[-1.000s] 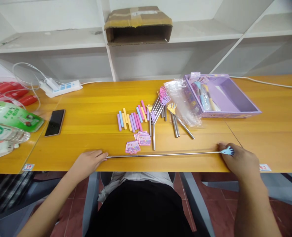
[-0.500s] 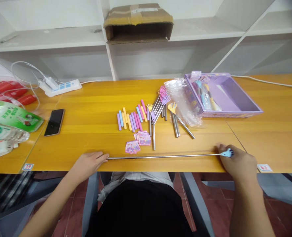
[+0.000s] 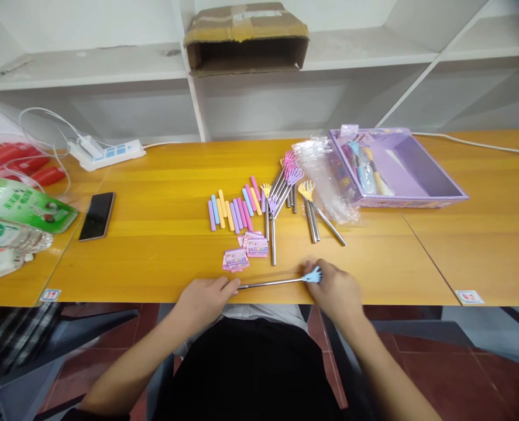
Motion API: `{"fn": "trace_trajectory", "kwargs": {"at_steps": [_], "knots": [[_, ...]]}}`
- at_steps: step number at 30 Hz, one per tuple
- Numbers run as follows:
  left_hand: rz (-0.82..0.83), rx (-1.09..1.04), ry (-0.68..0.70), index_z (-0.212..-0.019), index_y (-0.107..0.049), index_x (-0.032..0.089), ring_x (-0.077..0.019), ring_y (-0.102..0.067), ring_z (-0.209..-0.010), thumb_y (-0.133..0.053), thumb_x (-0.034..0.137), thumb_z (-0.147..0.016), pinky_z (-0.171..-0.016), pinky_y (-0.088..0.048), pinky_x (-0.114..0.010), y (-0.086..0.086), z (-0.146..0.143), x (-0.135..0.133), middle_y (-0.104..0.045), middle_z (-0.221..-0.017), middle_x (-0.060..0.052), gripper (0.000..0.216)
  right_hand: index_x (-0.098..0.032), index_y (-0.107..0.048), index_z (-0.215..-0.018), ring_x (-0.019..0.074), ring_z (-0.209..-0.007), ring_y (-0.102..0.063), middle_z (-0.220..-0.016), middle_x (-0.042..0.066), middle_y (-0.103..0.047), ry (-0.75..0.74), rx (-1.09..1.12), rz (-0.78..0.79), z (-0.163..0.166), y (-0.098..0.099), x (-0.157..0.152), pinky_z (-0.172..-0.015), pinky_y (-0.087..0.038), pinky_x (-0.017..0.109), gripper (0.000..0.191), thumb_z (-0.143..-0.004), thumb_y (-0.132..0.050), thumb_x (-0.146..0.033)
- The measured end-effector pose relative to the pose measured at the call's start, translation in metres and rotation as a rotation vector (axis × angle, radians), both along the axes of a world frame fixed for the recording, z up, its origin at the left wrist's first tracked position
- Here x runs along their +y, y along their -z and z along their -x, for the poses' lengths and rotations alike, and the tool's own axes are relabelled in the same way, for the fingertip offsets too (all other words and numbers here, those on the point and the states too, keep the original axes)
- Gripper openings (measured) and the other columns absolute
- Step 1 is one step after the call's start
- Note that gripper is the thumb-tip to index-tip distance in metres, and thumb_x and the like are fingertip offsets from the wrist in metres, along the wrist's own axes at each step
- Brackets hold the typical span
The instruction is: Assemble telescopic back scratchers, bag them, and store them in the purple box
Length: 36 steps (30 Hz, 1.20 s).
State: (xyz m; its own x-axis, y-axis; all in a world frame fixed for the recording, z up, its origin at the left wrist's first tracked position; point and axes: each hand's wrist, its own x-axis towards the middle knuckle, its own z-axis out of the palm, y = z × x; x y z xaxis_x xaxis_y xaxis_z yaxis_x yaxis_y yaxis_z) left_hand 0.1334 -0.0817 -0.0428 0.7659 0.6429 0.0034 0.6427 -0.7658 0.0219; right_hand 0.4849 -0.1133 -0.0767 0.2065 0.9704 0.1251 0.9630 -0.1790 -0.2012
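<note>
Between my hands, over the table's front edge, runs a telescopic back scratcher with a metal rod and a light-blue hand-shaped head. My left hand is closed around the rod's left end. Closed at the blue head is my right hand. Beyond them lie several coloured handle sleeves in yellow, purple, pink and blue. Printed cards are in small piles just in front of those sleeves. More back scratchers with pink, purple and yellow heads lie in a heap, and a few yellow-headed ones lie to its right.
A purple box holding bagged back scratchers stands at the back right, beside clear plastic bags. On the left are a phone, a power strip and a green pouch. A cardboard box sits on the shelf.
My hands have come closer together, the right moving left and the left moving right. The exposed rod between them is now much shorter.
</note>
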Motion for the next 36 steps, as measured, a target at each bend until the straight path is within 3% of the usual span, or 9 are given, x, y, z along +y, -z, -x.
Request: {"fn": "trace_trajectory", "kwargs": {"at_steps": [4, 11, 24, 30, 34, 36], "knots": [[0.036, -0.010, -0.044, -0.115, -0.063, 0.020, -0.0185, -0.071, -0.067, -0.044, 0.029, -0.115, -0.055, -0.042, -0.031, -0.002, -0.017, -0.001, -0.074, -0.092, -0.003, 0.021, -0.018, -0.060, -0.086, 0.0139, -0.052, -0.047, -0.069, 0.005, -0.067, 0.059, -0.065, 0.005, 0.025, -0.006, 0.001, -0.059, -0.019, 0.028, 0.036, -0.106, -0.050, -0.047], [0.080, 0.025, -0.011, -0.117, -0.061, 0.019, -0.0194, -0.073, -0.071, -0.044, 0.029, -0.115, -0.058, -0.044, -0.029, -0.006, -0.014, 0.008, -0.075, -0.092, -0.004, 0.020, -0.018, -0.057, -0.086, 0.0128, -0.052, -0.044, -0.069, 0.005, -0.066, 0.058, -0.102, 0.067, 0.026, -0.012, 0.006, -0.059, -0.015, 0.028, 0.036, -0.105, -0.053, -0.048], [0.150, 0.085, -0.017, -0.111, -0.060, 0.018, -0.0213, -0.074, -0.070, -0.041, 0.032, -0.116, -0.057, -0.043, -0.030, -0.013, -0.031, 0.009, -0.074, -0.091, -0.005, 0.024, -0.018, -0.058, -0.090, 0.0123, -0.049, -0.042, -0.064, 0.002, -0.062, 0.044, -0.115, -0.029, 0.034, -0.015, 0.001, -0.057, -0.014, 0.027, 0.033, -0.105, -0.054, -0.047], [0.255, 0.109, -0.044, -0.105, -0.058, 0.020, -0.0221, -0.073, -0.066, -0.040, 0.036, -0.117, -0.054, -0.039, -0.032, -0.028, -0.033, 0.005, -0.072, -0.082, -0.002, 0.027, -0.019, -0.059, -0.087, 0.0145, -0.050, -0.047, -0.064, 0.004, -0.064, 0.021, -0.019, -0.029, 0.027, -0.018, 0.001, -0.058, -0.016, 0.028, 0.035, -0.104, -0.052, -0.048], [0.284, 0.115, -0.114, -0.107, -0.058, 0.021, -0.0243, -0.075, -0.070, -0.039, 0.032, -0.116, -0.056, -0.043, -0.032, -0.037, -0.035, -0.002, -0.073, -0.084, -0.002, 0.024, -0.021, -0.061, -0.096, 0.0180, -0.055, -0.057, -0.069, 0.003, -0.068, -0.120, 0.295, 0.061, 0.019, -0.024, 0.003, -0.059, -0.029, 0.028, 0.029, -0.104, -0.050, -0.047], [0.290, 0.153, -0.126, -0.109, -0.059, 0.021, -0.0258, -0.076, -0.071, -0.037, 0.027, -0.116, -0.057, -0.047, -0.033, -0.038, -0.038, -0.004, -0.074, -0.087, -0.003, 0.024, -0.021, -0.062, -0.102, 0.0197, -0.059, -0.062, -0.075, 0.005, -0.072, -0.138, 0.330, 0.078, 0.017, -0.027, 0.005, -0.061, -0.032, 0.028, 0.027, -0.105, -0.051, -0.045]]}}
